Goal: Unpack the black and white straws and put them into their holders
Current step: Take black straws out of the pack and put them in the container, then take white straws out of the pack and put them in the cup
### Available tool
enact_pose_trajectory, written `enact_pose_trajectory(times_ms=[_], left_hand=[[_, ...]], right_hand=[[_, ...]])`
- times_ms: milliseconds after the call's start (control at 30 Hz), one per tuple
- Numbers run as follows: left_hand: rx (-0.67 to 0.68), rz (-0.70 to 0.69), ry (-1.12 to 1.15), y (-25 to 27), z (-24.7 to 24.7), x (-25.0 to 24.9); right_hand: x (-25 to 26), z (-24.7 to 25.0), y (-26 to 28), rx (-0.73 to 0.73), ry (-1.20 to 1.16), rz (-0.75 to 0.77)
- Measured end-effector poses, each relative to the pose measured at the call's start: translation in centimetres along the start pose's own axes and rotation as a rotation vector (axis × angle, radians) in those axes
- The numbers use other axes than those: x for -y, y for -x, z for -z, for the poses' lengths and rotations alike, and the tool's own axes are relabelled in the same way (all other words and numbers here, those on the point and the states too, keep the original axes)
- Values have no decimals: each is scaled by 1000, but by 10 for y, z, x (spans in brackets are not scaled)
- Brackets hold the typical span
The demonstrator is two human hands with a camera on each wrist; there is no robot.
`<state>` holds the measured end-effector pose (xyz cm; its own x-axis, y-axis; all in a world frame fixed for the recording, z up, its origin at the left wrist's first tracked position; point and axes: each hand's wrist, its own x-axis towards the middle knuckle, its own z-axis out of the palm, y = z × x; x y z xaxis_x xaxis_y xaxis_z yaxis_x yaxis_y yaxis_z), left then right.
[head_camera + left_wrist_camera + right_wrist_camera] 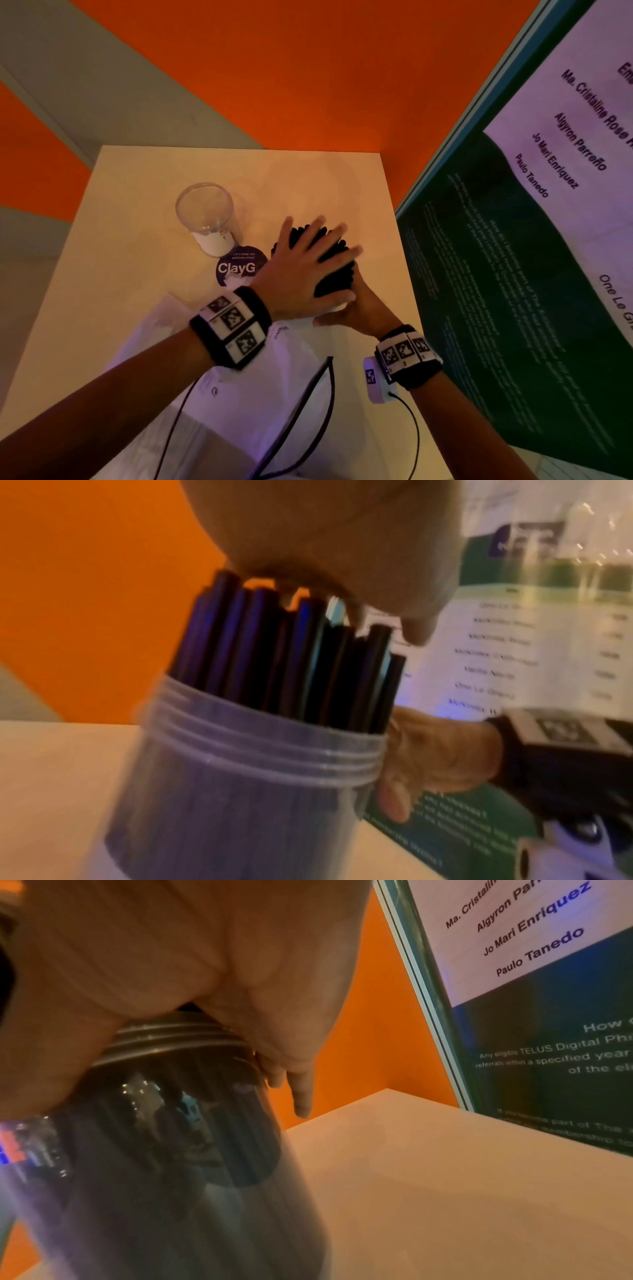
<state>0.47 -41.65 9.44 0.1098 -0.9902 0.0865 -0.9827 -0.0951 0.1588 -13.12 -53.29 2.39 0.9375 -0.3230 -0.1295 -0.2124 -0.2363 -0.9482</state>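
1. Pressing flat, the left hand (301, 260) tamps the black straws (291, 653) into their jar (246, 791) — fingers straight.
2. Right hand (359, 308) grips the jar on the table (137, 308).
3. Next, probably — white straws for the empty jar (205, 219); none visible.

— Dim, warm light over the table (113, 240) in the head view, and a violet cast across the plastic bag (301, 363) at the near edge.

— Wide-angle bend too: the poster (534, 240) leans hard at the right edge, its small print soft.

— Left wrist view is smeared by motion blur – the black straws (274, 647) streak, the holder (240, 777) has ghosted rims.

— Right wrist: blurred close up, with specks of glare on that holder (164, 1150), perhaps reflected ceiling lights. Poster text sharper here.
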Motion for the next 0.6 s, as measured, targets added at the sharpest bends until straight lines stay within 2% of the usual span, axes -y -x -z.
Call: enact_pose_trajectory(times_ms=[100,200,267,367,433,467,500,567,600], left_hand=[[107,-27,-97,-6,-10,-5],[90,-54,-107,-9,-3,-4],[-30,-51,-50,-4,7,-5],[-287,-22,141,22,14,-1],[-341,-19,155,53,9,7],[-293,-15,157,72,3,12],[-182,8,165,92,-5,17],[179,94,149,131,-26,23],[340,132,104,151,-42,25]], right_hand=[[-2,-6,0,-62,-32,24],[-4,-5,0,-114,-8,38],[-9,-1,0,-154,-11,31],[-20,11,1,-272,-23,10],[-23,23,2,-346,-31,16],[-22,30,3,-371,-34,26],[-20,36,3,-396,-41,35],[-16,41,4,-434,-50,29],[-15,40,5,-446,-32,-32]])
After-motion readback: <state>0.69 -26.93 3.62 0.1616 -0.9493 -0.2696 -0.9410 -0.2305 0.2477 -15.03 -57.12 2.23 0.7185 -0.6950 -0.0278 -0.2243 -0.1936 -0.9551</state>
